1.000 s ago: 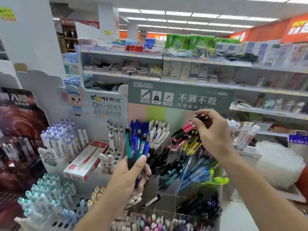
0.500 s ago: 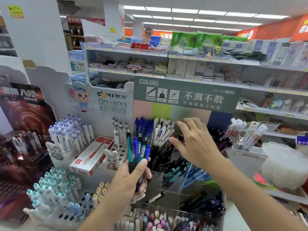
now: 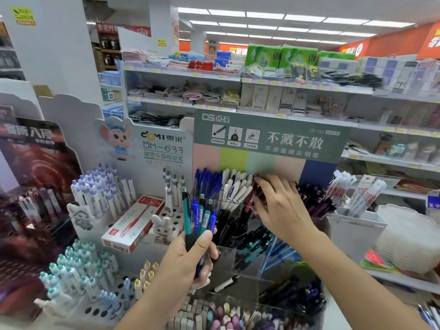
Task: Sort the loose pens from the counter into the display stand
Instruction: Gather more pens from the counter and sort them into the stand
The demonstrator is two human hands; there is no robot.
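My left hand (image 3: 188, 258) grips a bunch of teal and blue pens (image 3: 200, 217), held upright in front of the clear acrylic display stand (image 3: 240, 258). Its tiered compartments hold blue, white, black and teal pens under a green header card (image 3: 269, 139). My right hand (image 3: 281, 206) reaches into the stand's back row. Its fingers lie fairly straight over red and dark pens (image 3: 252, 198) standing there, next to the white pens (image 3: 235, 186). Whether any pen is pinched under the palm is hidden.
A white stand with holes (image 3: 166, 217) and a red-and-white pen box (image 3: 133, 225) sit at the left. Erasers (image 3: 214, 315) fill the front tray. A white bin of packaged pens (image 3: 352, 225) and stacked white plates (image 3: 409, 239) stand at the right. Store shelves run behind.
My right hand came down from holding pink and red pens up high and now lies over them in the stand's back row. The left hand kept its bunch steady.
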